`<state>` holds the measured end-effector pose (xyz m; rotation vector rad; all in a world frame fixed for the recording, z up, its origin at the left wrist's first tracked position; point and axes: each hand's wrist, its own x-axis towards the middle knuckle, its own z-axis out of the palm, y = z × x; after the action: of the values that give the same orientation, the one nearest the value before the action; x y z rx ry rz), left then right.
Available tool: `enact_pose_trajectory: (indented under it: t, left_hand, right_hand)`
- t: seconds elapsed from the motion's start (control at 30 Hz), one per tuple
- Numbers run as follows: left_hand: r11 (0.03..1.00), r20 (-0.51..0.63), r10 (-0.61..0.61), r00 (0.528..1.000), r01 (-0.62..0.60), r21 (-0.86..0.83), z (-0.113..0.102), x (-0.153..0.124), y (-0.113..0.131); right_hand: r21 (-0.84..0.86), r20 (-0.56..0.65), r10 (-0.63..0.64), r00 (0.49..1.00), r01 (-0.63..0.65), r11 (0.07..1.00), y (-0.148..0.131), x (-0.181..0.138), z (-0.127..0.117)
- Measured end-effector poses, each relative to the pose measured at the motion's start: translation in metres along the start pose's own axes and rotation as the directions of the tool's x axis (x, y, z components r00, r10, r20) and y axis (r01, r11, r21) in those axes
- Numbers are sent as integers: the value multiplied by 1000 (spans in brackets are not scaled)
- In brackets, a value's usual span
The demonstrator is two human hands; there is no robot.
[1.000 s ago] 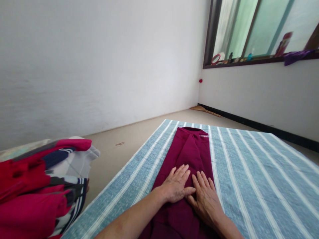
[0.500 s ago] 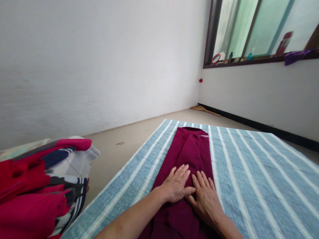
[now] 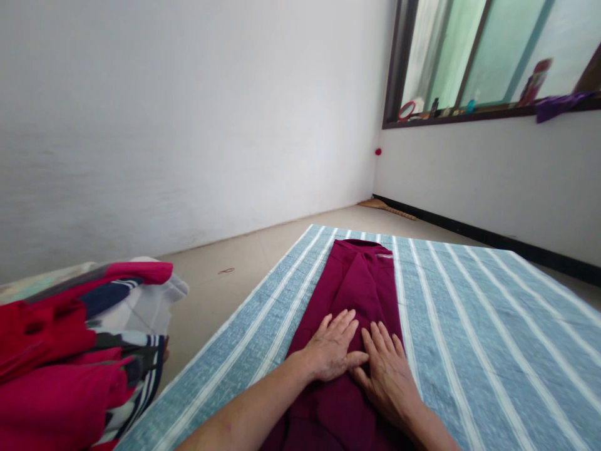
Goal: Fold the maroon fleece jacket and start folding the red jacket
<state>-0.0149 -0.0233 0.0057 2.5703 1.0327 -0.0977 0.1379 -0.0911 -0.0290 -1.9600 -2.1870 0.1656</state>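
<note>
A maroon long garment (image 3: 364,282), folded into a narrow strip with its collar-like opening at the far end, lies on a blue-and-white striped cloth (image 3: 451,326). My left hand (image 3: 334,347) rests flat on the middle of it, palm down and fingers spread. Beside it, my right hand (image 3: 384,366) also lies flat on the fabric near its right edge, fingers stretched out. The two thumbs nearly meet. Nothing is gripped by either hand. The near end of the garment runs under my forearms and out of view at the bottom.
A heap of red, pink, navy and white clothes (image 3: 61,376) sits at the left. Beyond the cloth, a straw-coloured broom (image 3: 387,208) lies on the floor in the corner. Small bottles, a round mirror (image 3: 406,111) and a purple cloth (image 3: 558,106) are on the window sill.
</note>
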Motion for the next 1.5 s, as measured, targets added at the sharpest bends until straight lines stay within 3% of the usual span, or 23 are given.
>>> enact_pose_trajectory:
  t: [0.2,0.37,0.53,0.77,1.5]
  left_hand:
    - [1000,19,-1,1000,2,-24,-1,1,0]
    - [998,47,18,999,-15,-61,-16,2,1]
    - [999,-44,44,998,-43,10,-29,-5,-11]
    - [1000,-113,2,994,-1,10,-18,-17,-31]
    - [996,-179,20,984,-36,-83,-6,-16,-40]
  right_hand:
    - [12,3,6,1000,-6,1000,1,0,0]
    - [7,-5,3,1000,-3,1000,2,0,2]
    - [-3,-8,8,1000,-8,1000,3,0,3]
    - [-20,14,29,999,-29,999,3,-1,2]
    - [-2,-40,32,999,-32,999,7,-3,8]
